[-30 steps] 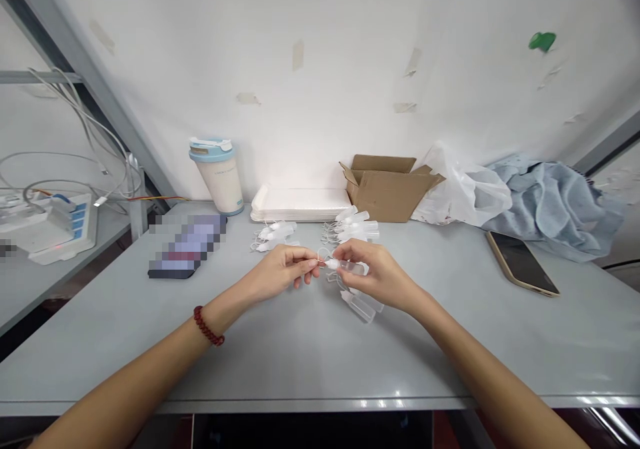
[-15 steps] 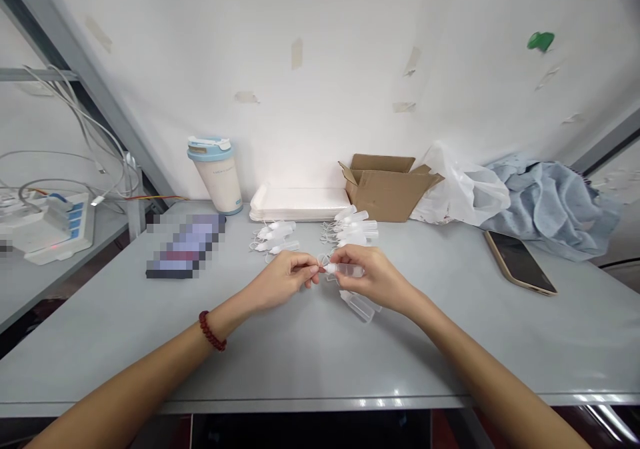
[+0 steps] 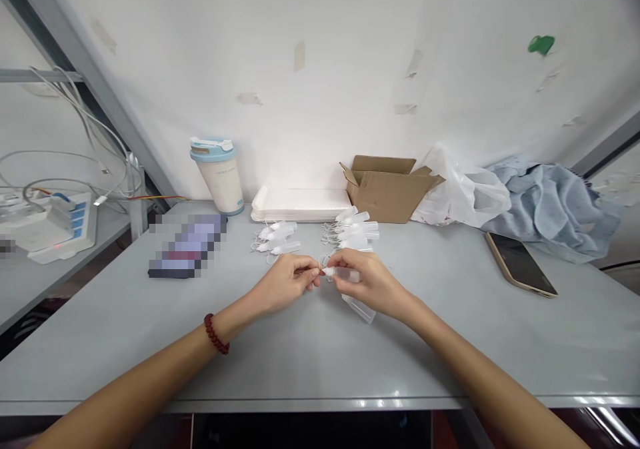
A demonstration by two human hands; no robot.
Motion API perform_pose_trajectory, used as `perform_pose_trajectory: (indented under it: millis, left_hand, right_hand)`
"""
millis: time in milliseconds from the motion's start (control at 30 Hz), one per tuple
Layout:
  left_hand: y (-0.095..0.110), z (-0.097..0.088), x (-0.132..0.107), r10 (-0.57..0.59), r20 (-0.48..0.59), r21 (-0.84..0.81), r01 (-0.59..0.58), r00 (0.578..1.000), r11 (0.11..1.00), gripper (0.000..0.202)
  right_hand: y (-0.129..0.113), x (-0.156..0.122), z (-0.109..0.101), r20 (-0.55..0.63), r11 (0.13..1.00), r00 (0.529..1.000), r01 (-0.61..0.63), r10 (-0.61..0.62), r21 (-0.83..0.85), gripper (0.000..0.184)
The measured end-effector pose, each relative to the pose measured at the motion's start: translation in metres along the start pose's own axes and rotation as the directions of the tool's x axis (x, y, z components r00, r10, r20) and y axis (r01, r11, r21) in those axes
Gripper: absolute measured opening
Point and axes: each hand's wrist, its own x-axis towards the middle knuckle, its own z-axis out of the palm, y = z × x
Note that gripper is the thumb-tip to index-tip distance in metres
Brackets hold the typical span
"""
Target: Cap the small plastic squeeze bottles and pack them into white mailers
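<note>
My right hand (image 3: 373, 282) grips a small translucent plastic dropper bottle (image 3: 347, 274), its white tip pointing left. Fingers of my left hand (image 3: 287, 282) are pinched together right at that tip; a tiny reddish bit shows there, too small to name. Under my right hand lies another dropper bottle (image 3: 361, 309) on the grey table (image 3: 310, 362), partly covered. Beyond my hands are two groups of similar bottles with thin loops at their tips: a left group (image 3: 281, 236) and a right group (image 3: 357, 228).
Along the wall stand a cup (image 3: 220, 179), a stack of white trays or sheets (image 3: 303, 202), an open cardboard box (image 3: 385, 199), a plastic bag (image 3: 463, 196) and blue cloth (image 3: 555, 209). A phone (image 3: 523, 262) lies right; a pixelated dark-edged object (image 3: 190, 246) lies left.
My right hand and its bottle have shifted slightly left, closer to my left fingers. The right hand now covers more of the bottle lying below it. The view has shifted slightly.
</note>
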Motion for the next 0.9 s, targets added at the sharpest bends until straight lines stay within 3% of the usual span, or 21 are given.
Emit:
perform_pose_trajectory:
  millis: [267, 533, 900]
  left_hand:
    - [0.004, -0.013, 0.004, -0.006, 0.102, 0.037, 0.002, 0.995, 0.999, 0.024]
    - [0.001, -0.016, 0.005, 0.006, 0.045, 0.056, -0.008, 0.999, 0.998, 0.023]
    - [0.002, -0.015, 0.006, 0.009, 0.047, 0.052, -0.012, 0.999, 0.999, 0.023]
  right_hand:
    - [0.000, 0.002, -0.003, -0.007, 1.000, 1.000, 0.000, 0.000, -0.030, 0.015]
    - [0.002, 0.001, -0.002, -0.026, 0.999, 0.999, 0.025, -0.025, -0.027, 0.015]
    - [0.003, 0.002, -0.002, 0.016, 0.997, 0.999, 0.049, -0.049, -0.060, 0.015]
